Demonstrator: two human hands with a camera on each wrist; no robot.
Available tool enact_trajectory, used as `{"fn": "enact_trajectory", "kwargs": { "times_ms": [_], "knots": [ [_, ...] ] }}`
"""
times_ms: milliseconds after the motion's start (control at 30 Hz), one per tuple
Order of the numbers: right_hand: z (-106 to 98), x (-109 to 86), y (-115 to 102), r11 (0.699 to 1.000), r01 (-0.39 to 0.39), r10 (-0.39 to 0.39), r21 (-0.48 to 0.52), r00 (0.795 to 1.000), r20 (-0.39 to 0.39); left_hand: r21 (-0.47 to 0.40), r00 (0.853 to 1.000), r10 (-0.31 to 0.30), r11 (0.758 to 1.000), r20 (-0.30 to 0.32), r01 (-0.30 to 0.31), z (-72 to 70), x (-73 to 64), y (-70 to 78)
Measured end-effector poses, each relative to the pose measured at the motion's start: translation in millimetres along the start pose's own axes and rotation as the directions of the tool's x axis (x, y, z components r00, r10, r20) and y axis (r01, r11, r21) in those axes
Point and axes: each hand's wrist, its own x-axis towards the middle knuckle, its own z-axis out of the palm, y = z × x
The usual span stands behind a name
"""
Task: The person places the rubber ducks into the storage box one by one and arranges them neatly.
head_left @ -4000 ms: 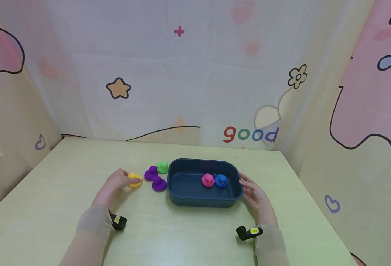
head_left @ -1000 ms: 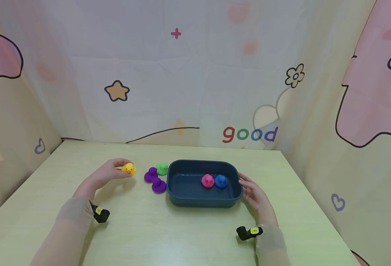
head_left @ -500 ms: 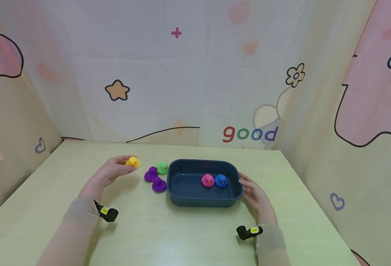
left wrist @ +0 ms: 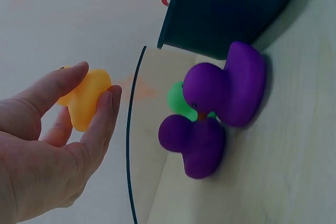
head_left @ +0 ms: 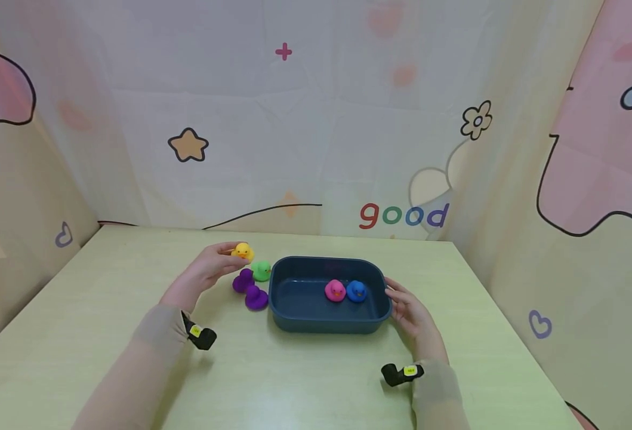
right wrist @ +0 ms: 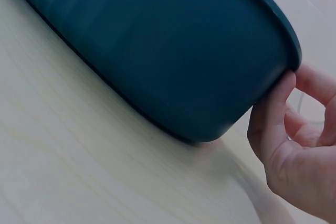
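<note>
My left hand point(head_left: 208, 266) pinches a yellow rubber duck point(head_left: 243, 252) between thumb and fingers, raised above the table behind the other ducks. In the left wrist view, the yellow duck point(left wrist: 90, 95) sits near the fingertips. Below it in the head view are a green duck point(head_left: 261, 271) and two purple ducks, one rear point(head_left: 243, 281) and one front point(head_left: 256, 297), left of a dark blue bin point(head_left: 326, 326). Inside the bin are a pink duck point(head_left: 335, 291) and a blue duck point(head_left: 356, 291). My right hand point(head_left: 411, 310) touches the bin's right end, relaxed fingers just under the rim point(right wrist: 294, 51).
A pale wood-grain table point(head_left: 294, 382) carries everything. Printed cloth point(head_left: 316, 131) hangs along its back and sides. Both wrists wear a small black camera, one left point(head_left: 202, 338) and one right point(head_left: 398, 374).
My left hand took the yellow duck off the table, drew it left, and has since carried it right and farther back, beside the green duck. My right hand and the bin have stayed put.
</note>
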Motion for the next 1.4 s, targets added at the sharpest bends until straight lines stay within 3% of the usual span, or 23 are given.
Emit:
{"fn": "enact_trajectory", "kwargs": {
  "times_ms": [167,533,933,1133,1400],
  "knots": [
    [-3.9,4.0,1.6,1.000,0.002,-0.002,0.024,1.000,0.008,0.004,0.997,-0.079,0.997,-0.024,0.079,29.9,15.2,10.0],
    [-8.0,5.7,2.9,0.999,0.003,-0.003,0.035,1.000,-0.009,-0.007,0.995,-0.101,0.995,-0.011,0.101,90.6,36.9,6.5],
    [-2.9,-0.5,0.5,1.000,0.030,-0.030,0.000,0.998,0.060,0.028,0.990,-0.137,0.990,-0.026,0.138,128.5,42.7,-6.6],
    [-3.6,0.4,0.8,0.999,0.025,-0.023,-0.033,0.998,0.055,0.133,0.988,-0.152,0.979,-0.038,0.155,141.1,47.0,-14.7],
    [-0.9,-1.2,-0.7,1.000,0.013,-0.014,0.003,0.999,0.030,0.374,0.993,-0.092,0.920,-0.078,0.114,148.9,48.6,-24.9]
  ]
}}
